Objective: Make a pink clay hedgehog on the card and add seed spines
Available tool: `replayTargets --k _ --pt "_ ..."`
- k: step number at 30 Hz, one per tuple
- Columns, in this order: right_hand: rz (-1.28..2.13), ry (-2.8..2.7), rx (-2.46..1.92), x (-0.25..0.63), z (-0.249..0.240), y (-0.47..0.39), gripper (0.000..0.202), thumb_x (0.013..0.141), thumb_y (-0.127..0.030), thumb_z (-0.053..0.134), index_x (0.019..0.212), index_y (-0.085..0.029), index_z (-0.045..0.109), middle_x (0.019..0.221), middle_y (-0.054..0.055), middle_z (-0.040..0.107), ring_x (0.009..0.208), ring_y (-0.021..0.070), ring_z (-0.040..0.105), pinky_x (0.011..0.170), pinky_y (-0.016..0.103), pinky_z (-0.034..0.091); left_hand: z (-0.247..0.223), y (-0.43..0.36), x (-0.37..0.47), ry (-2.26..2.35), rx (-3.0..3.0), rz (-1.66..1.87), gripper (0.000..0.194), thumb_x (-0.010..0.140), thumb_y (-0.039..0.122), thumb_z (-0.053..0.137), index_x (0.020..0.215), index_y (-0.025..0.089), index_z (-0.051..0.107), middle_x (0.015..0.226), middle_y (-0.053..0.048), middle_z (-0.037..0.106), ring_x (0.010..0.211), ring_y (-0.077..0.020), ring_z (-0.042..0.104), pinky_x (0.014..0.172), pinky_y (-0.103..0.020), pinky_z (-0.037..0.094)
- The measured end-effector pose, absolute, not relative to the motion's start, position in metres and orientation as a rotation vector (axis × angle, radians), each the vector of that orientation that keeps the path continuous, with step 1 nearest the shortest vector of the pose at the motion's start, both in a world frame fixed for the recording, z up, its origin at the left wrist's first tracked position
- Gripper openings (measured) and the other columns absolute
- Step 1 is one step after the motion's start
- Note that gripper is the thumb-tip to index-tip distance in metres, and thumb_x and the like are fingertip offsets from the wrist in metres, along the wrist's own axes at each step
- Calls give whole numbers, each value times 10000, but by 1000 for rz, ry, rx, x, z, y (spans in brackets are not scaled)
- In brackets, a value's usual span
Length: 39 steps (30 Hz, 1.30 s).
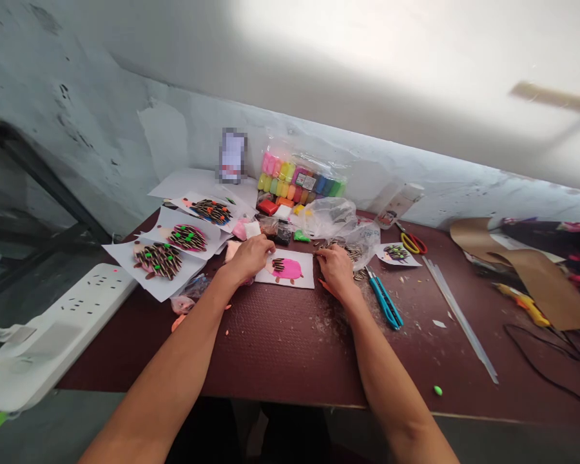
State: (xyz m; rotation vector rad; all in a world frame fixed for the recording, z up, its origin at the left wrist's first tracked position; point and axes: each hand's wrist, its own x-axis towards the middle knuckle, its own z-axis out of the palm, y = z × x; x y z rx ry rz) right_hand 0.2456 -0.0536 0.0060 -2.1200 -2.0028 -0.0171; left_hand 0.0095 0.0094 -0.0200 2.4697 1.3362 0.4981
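Observation:
A white card (307, 279) lies on the table in front of me, bearing a pink hedgehog-shaped clay body (290, 269) with brown feet and a few striped seeds stuck on its left part. My left hand (252, 256) rests over the card's upper left corner, fingers curled together; whatever they pinch is hidden. Just off the card's right edge is my right hand (337, 265), fingertips drawn together, their contents too small to make out. Behind and beside it spreads a pile of striped sunflower seeds (352, 250), partly under a clear plastic bag (331, 216).
Finished hedgehog cards (157, 260) lie at left near a white power strip (67, 316). Coloured clay packs (299, 180) stand against the wall. To the right are a teal utility knife (385, 303), scissors (413, 242), glue sticks (459, 319) and a yellow glue gun (522, 303) with its cord.

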Motion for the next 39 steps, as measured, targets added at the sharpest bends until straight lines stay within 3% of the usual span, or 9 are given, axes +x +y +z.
replayTargets --k 5,10,12,18,22,25,31,36,39 --pt "-66 -2018 -2092 248 2 -52 230 942 -189 531 908 -184 759 946 117 654 892 231 558 758 304 392 -21 11 9 1323 2467 496 286 847 85 513 969 169 758 998 -96 693 966 -209 650 862 -301 505" --pt "-151 -1941 -1971 245 6 -52 211 947 -191 491 946 -155 699 1041 143 650 969 250 554 815 317 401 -21 10 9 1322 2461 499 292 850 78 504 966 162 759 1004 -101 690 976 -212 647 875 -307 502" --pt "-105 -1855 -1882 244 7 -53 213 944 -201 471 952 -160 680 991 122 671 929 233 568 806 306 404 -21 10 9 1324 2466 504 292 850 82 504 966 167 758 999 -96 690 968 -207 647 872 -301 502" --pt "507 -1571 -1562 234 9 -54 197 823 -273 527 887 -181 689 709 5 659 612 142 531 612 251 401 -22 10 9 1338 2472 492 295 868 94 493 979 164 757 1001 -100 687 968 -210 646 858 -299 501" --pt "1001 -1373 -1373 225 16 -56 249 724 -334 613 866 -164 728 816 35 725 614 119 575 603 243 468 -23 10 9 1342 2472 497 295 862 94 496 976 165 759 993 -99 686 961 -207 643 861 -300 500" --pt "1144 -1282 -1285 221 21 -59 302 695 -324 649 934 -172 755 908 43 757 654 112 622 680 262 525 -24 10 9 1339 2472 524 287 853 101 504 961 169 760 980 -95 686 957 -204 643 865 -299 503" --pt "1150 -1298 -1266 215 19 -59 282 655 -359 773 869 -175 770 745 22 737 645 129 623 647 268 537 -25 10 9 1346 2482 533 294 839 97 504 960 176 760 974 -88 686 949 -202 643 861 -294 505" --pt "1004 -1442 -1271 208 15 -60 219 725 -392 728 797 -188 758 656 -4 667 554 105 532 533 231 456 -22 8 10 1357 2477 517 294 853 98 501 972 171 759 986 -96 685 966 -213 643 859 -298 502" --pt "984 -1537 -1291 202 15 -65 238 774 -400 692 856 -187 757 664 -1 665 562 114 537 538 233 430 -21 7 10 1357 2475 517 303 861 95 487 980 165 756 994 -98 685 964 -213 644 852 -298 501"
